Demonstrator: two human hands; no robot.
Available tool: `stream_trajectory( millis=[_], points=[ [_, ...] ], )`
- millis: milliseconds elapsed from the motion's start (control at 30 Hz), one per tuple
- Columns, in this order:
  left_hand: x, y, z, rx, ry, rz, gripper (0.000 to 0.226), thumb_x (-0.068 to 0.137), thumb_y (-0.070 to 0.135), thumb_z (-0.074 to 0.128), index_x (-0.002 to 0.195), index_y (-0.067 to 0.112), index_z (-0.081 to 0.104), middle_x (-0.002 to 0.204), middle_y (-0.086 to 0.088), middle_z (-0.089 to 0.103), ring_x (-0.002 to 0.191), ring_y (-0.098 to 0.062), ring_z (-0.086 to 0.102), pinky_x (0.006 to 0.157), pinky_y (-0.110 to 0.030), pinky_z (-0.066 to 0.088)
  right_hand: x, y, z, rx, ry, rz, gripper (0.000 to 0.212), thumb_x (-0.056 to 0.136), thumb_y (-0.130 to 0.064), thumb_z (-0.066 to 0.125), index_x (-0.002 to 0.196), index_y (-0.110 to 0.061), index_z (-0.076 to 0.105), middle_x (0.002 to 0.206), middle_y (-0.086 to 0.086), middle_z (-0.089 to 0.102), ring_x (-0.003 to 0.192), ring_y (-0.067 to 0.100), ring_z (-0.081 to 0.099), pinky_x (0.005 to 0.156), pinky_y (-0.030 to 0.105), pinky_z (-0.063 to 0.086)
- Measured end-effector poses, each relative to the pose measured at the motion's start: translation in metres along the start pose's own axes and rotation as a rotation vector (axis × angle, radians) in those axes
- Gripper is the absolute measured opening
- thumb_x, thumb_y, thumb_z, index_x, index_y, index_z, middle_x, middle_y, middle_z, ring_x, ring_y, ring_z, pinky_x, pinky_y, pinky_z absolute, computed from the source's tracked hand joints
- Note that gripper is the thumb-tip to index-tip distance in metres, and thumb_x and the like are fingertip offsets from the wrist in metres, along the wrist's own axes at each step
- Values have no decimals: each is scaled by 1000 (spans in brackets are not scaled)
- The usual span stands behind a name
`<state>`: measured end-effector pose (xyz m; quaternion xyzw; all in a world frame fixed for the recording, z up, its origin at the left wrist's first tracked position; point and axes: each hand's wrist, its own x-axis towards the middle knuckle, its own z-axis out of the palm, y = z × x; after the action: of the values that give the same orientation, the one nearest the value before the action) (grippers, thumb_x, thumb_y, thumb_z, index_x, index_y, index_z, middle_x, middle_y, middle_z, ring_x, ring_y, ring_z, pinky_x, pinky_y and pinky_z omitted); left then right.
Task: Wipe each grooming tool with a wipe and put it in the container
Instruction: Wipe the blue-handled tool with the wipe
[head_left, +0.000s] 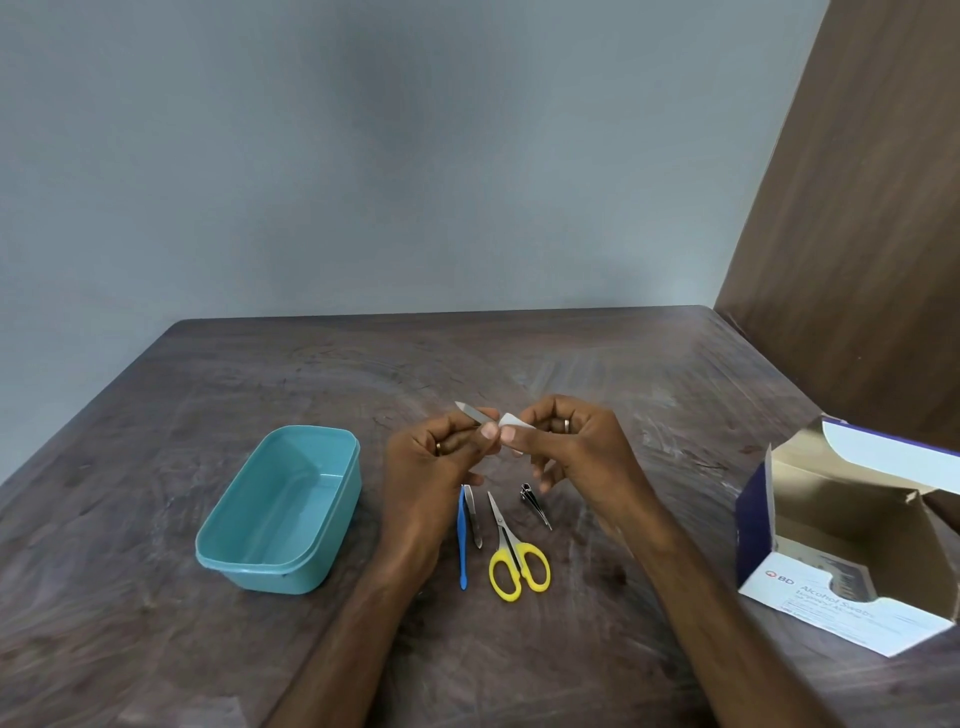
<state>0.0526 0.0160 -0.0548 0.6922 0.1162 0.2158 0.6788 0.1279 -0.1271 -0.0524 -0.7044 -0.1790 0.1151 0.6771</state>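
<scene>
**Thin steel, thin wipe: grip tips for this one**

Since everything here is small and slick, how you hold it matters more than strength. Going left to right: the teal container sits open on the counter, and I can't see anything in it, so by my read you're on the first tool.

Your left hand is closed around a flat metal tool, probably a nail file or tweezers, pinched at its near end with the tip poking up and away. Your right hand is pinched on a small white wipe folded over the tool's middle. Both are raised above the counter, near its middle.

The tool looks stiff, light and smooth, so a damp wipe will likely make it slippery. I'd keep the left pinch on the flat faces, not the edges, and draw the wipe toward the tip. The wipe itself is soft and flimsy; fold it round so it doesn't bunch up.

Below your hands lie a blue stick tool, a second metal tool touching it, yellow-handled scissors (take those by the loops, blades closed) and a nail clipper. Far right, well apart, is the open swab box.
</scene>
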Motion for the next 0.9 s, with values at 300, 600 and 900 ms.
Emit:
stream_trajectory(
  millis=[300, 600, 900],
  points=[
    [1, 1, 0, -75, 58, -39, 15, 89, 15, 70, 102, 13, 75, 86, -2, 79, 83, -14, 75, 62, -24, 57, 1, -2, -1, 74, 25, 3, 14, 79, -4, 80, 83, -3, 67, 75, 18, 74, 59, 26, 68, 51, 32, 55],
    [2, 5, -3, -232, 163, -71, 12, 87, 10, 70, 97, 4, 75, 86, -10, 78, 81, -24, 75, 62, -27, 57, 0, -2, -1, 176, -63, 30, 18, 76, 5, 79, 87, 1, 66, 84, 23, 76, 75, 34, 76, 65, 33, 63],
    [-3, 13, -1, 1, 384, 122, 11, 88, 15, 72, 98, 14, 77, 82, -1, 77, 75, -18, 72, 64, -34, 61, 4, 20, -4, -397, 217, -229, 12, 83, -17, 80, 82, -24, 70, 77, -5, 75, 51, 5, 66, 48, 20, 51]
  ],
)
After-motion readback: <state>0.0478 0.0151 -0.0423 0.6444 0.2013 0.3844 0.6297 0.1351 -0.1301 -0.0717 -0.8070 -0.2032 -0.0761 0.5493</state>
